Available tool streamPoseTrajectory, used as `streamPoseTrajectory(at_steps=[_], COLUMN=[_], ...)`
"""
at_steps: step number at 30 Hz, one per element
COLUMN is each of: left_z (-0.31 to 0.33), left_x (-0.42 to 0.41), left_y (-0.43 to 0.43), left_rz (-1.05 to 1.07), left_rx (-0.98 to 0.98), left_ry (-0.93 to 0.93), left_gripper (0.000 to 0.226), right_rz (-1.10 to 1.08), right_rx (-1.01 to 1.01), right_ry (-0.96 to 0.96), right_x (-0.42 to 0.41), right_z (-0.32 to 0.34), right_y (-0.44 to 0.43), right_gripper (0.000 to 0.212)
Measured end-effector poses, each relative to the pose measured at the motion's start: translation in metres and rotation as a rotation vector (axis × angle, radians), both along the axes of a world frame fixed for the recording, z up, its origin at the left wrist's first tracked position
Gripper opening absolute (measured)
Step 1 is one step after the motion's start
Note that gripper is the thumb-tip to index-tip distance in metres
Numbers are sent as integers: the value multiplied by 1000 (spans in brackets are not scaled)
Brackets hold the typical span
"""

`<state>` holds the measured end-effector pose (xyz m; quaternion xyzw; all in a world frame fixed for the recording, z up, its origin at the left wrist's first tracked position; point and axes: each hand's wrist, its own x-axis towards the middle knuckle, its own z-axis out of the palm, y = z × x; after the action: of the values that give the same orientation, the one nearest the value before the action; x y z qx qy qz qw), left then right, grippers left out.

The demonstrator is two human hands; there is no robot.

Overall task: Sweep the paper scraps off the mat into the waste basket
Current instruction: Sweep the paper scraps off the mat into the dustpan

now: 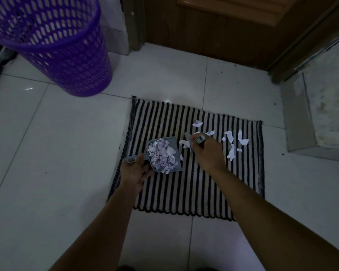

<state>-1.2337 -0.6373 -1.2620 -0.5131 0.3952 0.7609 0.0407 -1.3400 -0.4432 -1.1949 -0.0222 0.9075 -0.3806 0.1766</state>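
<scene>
A striped mat (194,163) is laid on the white tile floor (47,153). On the mat's left part a small grey dustpan (164,155) is heaped with crumpled paper; its handle is clasped by the left hand (135,171). Mid-mat, a small grey brush (194,140) is gripped in the right hand (207,153). Loose paper scraps (231,145) are scattered right of that hand. A purple mesh waste basket (57,45) is seen well apart, beyond the mat's far-left corner.

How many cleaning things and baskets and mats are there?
Purple waste basket: 1
Striped mat: 1
Dustpan, held by the left hand: 1
Small brush, held by the right hand: 1
Total: 4
</scene>
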Motion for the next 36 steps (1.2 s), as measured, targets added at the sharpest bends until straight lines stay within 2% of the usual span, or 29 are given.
streamPoseTrajectory(at_steps=[8,11,18,22,26,33,36], left_z=[-3,-5,-6,-3,-4,-4,-4], left_x=[0,1,4,3,4,7,9], left_y=[-1,-1,-2,-2,-3,-1,-1], left_rz=[-20,-31,-26,-29,-21,-10,7], left_rx=[7,11,35,29,35,101,153], left_ry=[16,28,20,17,20,50,92], left_gripper=[21,31,40,37,37,33,33], right_rz=[24,40,-178,-52,24,207,180], right_rx=[-91,-151,-207,-124,-137,-147,-161], right_ry=[-78,-50,14,-52,-75,-31,7], right_x=[29,36,31,36,40,46,50], right_z=[-2,0,3,-1,3,10,15], right_y=[-14,-16,-5,-15,-26,-25,-21], right_gripper=[15,14,10,17,15,16,15])
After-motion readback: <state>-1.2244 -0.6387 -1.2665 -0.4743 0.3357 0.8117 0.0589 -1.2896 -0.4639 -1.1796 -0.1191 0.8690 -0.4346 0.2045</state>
